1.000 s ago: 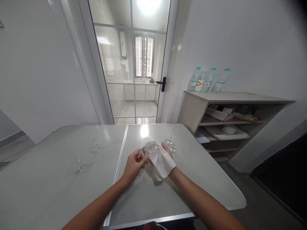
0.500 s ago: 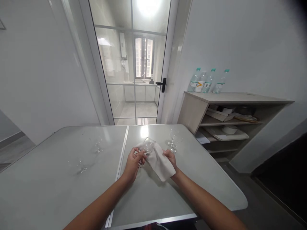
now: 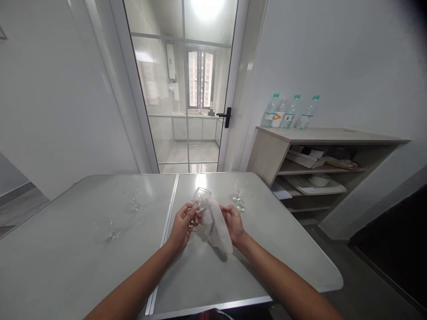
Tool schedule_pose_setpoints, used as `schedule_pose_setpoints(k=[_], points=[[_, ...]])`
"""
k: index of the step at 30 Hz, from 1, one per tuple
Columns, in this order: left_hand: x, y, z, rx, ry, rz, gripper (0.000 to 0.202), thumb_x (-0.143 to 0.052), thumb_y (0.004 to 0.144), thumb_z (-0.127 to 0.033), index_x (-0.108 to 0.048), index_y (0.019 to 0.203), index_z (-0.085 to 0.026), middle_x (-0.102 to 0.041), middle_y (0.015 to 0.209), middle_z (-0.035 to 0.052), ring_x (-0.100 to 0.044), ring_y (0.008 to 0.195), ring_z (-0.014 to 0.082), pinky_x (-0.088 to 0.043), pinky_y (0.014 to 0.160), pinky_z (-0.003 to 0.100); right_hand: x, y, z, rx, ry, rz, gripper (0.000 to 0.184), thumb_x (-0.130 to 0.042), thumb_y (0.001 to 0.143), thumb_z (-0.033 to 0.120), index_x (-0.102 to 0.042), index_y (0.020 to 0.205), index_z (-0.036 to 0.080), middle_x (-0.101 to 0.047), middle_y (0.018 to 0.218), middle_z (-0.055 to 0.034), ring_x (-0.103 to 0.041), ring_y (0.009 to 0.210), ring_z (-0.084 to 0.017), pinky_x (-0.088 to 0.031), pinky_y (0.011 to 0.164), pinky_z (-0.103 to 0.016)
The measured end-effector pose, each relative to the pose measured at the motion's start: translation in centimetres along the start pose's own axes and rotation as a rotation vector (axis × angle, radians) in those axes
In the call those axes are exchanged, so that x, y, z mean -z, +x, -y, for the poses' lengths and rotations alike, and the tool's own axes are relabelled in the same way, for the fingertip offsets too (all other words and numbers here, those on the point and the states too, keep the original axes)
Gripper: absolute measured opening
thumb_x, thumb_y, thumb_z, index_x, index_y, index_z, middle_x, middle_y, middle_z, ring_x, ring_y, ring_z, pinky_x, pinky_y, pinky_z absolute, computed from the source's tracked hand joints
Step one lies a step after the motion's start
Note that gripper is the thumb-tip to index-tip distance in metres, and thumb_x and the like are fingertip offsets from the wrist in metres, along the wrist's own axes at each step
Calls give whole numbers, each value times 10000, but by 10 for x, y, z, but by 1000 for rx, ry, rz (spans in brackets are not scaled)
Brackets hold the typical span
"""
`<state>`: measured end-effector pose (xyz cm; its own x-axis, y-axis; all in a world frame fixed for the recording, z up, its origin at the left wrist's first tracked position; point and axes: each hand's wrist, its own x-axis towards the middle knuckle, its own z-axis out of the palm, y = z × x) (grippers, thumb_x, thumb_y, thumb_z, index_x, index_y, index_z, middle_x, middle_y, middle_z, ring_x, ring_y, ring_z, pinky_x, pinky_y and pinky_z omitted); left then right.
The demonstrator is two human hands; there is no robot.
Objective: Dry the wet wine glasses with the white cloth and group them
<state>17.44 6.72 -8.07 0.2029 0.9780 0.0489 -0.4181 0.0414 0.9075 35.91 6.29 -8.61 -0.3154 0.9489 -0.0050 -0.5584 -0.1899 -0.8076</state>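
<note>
My left hand (image 3: 184,223) grips a clear stemmed glass (image 3: 202,196) low on its bowl, near the stem. The glass tilts slightly, its rim up and its foot below my fingers. In my right hand (image 3: 232,222) is a white cloth (image 3: 219,231), which hangs down and touches the right side of the glass. The fingertips of the right hand are partly hidden behind the cloth. Two similar stemmed glasses (image 3: 239,195) stand on the table just beyond my right hand. On the left half stand more clear glasses, one farther back (image 3: 136,204) and one nearer (image 3: 114,233).
The pale glossy table (image 3: 280,262) has a metal seam (image 3: 169,213) down its middle. To the right stands a wooden shelf unit (image 3: 330,134) with several plastic bottles (image 3: 290,112) on top and trays inside. Behind the table is a closed glass door (image 3: 200,129) with a black handle (image 3: 228,116).
The glass has shifted slightly left and stands more upright. My right hand has moved left and turned, drawing the cloth narrower and off the bowl's front.
</note>
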Motion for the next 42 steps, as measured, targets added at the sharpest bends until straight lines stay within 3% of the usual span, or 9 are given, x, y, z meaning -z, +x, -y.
schedule_pose_setpoints(k=[6,9,14,19,24,26,31,37,42], points=[[0,-1,-1,32,-26,41,365,-735,848,-496,-530,859,-195,-599,757,-18,-478,571,66,-401,582,194,-18,-4,-3,127,-87,58,368,-757,682,191,-713,1047,197,-756,858,-37,-691,772,-230,-554,707,-335],[1,-2,3,-53,122,58,358,-746,837,-485,-537,843,-194,-595,732,-15,-506,595,86,-392,571,196,-28,-5,-10,209,-143,-23,370,-833,668,209,-714,1019,207,-742,824,-17,-663,718,-204,-531,647,-305],[2,-2,11,-186,381,-3,376,-755,817,-473,-517,727,-196,-509,648,-36,-510,621,119,-421,605,223,-28,-1,-17,163,-191,-59,290,-823,743,325,-724,987,203,-733,830,-19,-639,697,-181,-507,617,-281],[3,-2,12,-394,621,-15,224,-670,885,-406,-650,791,-203,-602,857,38,-582,846,196,-477,796,293,-24,1,-22,206,-146,-13,411,-846,755,399,-691,1091,221,-749,1045,-66,-674,919,-228,-531,775,-311],[4,-4,11,-481,757,105,176,-615,913,-317,-741,840,-217,-619,991,85,-590,985,248,-458,913,357,-18,4,-26,201,-108,-94,366,-862,756,382,-685,1028,212,-748,957,-45,-653,792,-190,-506,723,-280],[5,-6,11,-492,746,75,179,-604,926,-325,-727,854,-217,-622,985,80,-592,982,244,-456,909,356,-14,5,-28,148,-67,-92,317,-863,747,358,-692,961,199,-741,868,-34,-633,719,-177,-489,677,-272],[9,-3,13,-364,499,-118,286,-617,928,-434,-610,1140,-242,-627,1170,79,-594,1093,238,-468,896,333,-8,8,-32,-56,-6,-44,240,-863,675,240,-691,818,152,-685,681,-2,-561,574,-132,-423,577,-244],[9,3,10,-64,102,-17,444,-619,912,-483,-579,1282,-240,-631,1351,113,-607,1213,267,-464,979,356,-3,7,-31,-199,-77,77,301,-869,680,272,-685,870,129,-659,704,-7,-549,618,-117,-393,591,-234],[10,5,11,-6,-5,71,410,-613,916,-455,-595,1235,-198,-678,1278,134,-656,1140,283,-459,1024,410,0,5,-36,-226,-144,156,345,-882,676,319,-667,876,137,-631,718,-4,-519,603,-109,-372,607,-247]])
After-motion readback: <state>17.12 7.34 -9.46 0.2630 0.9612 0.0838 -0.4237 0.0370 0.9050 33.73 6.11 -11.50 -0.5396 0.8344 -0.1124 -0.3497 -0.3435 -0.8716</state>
